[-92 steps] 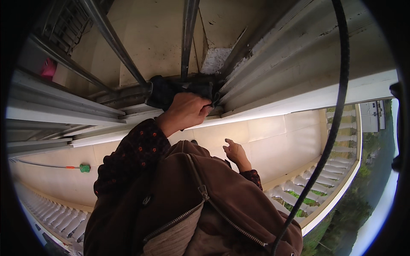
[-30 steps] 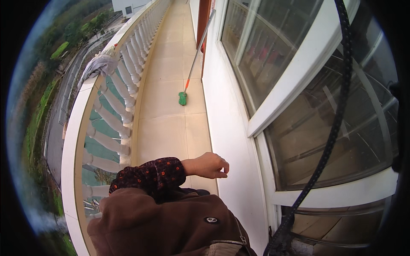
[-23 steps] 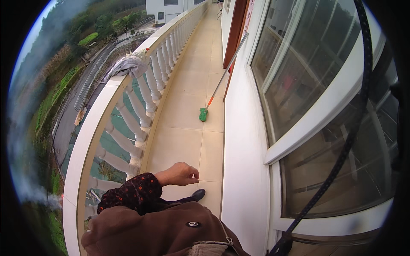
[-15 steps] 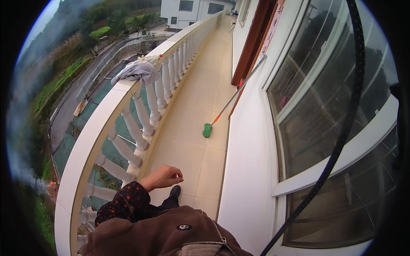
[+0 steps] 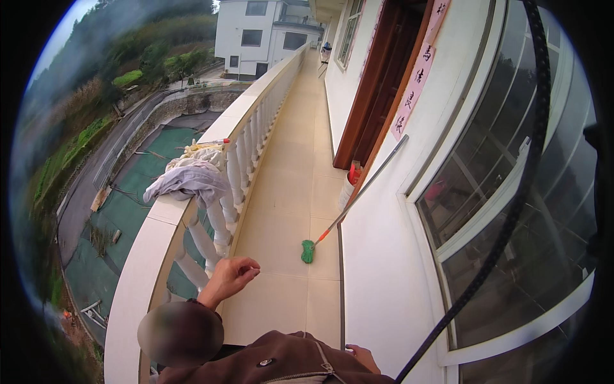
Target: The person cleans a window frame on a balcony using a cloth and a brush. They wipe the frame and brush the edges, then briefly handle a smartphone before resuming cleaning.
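Observation:
My left hand hangs in front of me beside the balcony railing, its fingers curled in and nothing visible in them. A round blurred patch covers that forearm. Low at the right of my jacket, part of my right hand shows; its fingers are mostly hidden. Ahead of both hands, a mop with a green head rests on the tiles, its long handle leaning against the white wall. A grey cloth is draped over the railing top, with pale cloths or gloves and a red-tipped stick behind it.
A white railing with balusters bounds the tiled walkway on the left. Along the right run a white wall, windows and a brown doorway. A whitish bucket stands by the doorway. A black cable crosses the view.
I have moved forward along the walkway, so the mop, cloth and doorway appear nearer. My right hand has come into view at the lower edge. The left hand stays curled.

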`<control>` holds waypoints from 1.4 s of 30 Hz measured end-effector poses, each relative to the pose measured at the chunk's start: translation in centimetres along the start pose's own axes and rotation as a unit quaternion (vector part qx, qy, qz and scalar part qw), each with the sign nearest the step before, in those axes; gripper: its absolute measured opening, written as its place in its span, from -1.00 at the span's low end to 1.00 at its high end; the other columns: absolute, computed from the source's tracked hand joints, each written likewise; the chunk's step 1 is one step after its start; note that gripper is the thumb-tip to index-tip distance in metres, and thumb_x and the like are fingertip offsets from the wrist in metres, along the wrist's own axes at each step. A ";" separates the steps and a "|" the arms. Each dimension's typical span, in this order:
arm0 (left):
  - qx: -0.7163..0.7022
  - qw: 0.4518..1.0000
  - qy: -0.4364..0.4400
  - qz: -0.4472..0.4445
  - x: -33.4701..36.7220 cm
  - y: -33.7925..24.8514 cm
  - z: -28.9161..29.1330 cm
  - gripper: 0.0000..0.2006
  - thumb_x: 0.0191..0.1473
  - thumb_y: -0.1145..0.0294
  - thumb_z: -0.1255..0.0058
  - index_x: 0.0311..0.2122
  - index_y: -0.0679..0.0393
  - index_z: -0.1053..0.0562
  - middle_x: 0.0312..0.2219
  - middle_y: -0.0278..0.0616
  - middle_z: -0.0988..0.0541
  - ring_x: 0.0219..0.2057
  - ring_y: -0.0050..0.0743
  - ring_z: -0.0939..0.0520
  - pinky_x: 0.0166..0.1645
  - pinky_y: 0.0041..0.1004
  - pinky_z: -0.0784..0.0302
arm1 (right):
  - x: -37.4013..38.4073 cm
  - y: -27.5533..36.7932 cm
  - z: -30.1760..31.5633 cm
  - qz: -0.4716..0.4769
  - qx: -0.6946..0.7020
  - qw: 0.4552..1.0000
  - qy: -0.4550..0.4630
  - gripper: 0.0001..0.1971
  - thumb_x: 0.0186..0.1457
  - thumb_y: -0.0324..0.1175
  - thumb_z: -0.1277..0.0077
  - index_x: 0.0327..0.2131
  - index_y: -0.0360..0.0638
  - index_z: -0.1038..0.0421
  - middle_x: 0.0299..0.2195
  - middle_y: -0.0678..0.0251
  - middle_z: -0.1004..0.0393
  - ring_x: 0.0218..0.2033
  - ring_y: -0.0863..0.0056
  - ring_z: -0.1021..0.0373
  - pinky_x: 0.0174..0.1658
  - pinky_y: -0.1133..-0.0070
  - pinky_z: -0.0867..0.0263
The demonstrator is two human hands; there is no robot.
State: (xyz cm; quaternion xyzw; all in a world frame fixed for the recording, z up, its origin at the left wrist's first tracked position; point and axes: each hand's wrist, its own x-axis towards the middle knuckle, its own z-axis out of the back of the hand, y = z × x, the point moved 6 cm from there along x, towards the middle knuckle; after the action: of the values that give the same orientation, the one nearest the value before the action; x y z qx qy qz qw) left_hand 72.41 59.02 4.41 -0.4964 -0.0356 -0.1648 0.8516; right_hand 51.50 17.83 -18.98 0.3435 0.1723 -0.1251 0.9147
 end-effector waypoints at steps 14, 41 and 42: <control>0.123 0.975 -0.168 -0.079 26.4 3.6 13.8 -0.82 -0.08 0.58 -0.17 -0.29 0.21 -0.54 -0.49 -0.30 -0.46 -0.49 -0.56 -0.47 -0.36 -0.54 -0.40 | 25.6 6.1 3.0 0.026 -0.127 0.991 0.044 -0.59 0.15 -0.15 0.06 -0.02 -0.15 -0.48 -0.19 0.00 -0.56 -0.16 0.00 -0.48 -0.05 0.28 -0.40; 0.452 0.878 0.052 0.147 48.4 41.6 25.7 -0.43 -0.35 0.34 -0.35 -0.07 0.06 -0.50 -0.12 -0.12 -0.49 0.01 -0.05 -0.47 0.02 -0.07 -0.39 | 41.6 24.9 5.7 -0.007 0.000 1.000 0.024 -0.67 0.19 -0.23 0.02 -0.02 -0.13 -0.46 -0.50 0.03 -0.51 -0.45 0.10 -0.48 -0.35 0.34 -0.38; 0.450 0.883 0.039 0.126 48.4 41.8 25.5 -0.59 -0.35 0.31 -0.33 -0.26 0.07 -0.53 -0.24 -0.13 -0.53 -0.09 -0.03 -0.51 -0.06 -0.08 -0.42 | 41.5 24.5 5.5 -0.028 0.012 0.999 0.023 -0.64 0.17 -0.22 -0.01 -0.02 -0.19 -0.45 -0.48 0.03 -0.53 -0.42 0.12 -0.49 -0.30 0.37 -0.39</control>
State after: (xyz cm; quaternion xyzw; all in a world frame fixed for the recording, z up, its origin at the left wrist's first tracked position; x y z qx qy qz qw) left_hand 133.90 87.94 -6.67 -0.0533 -0.0093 -0.0415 0.9977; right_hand 99.03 27.54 -17.39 0.3522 0.2013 -0.1449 0.9024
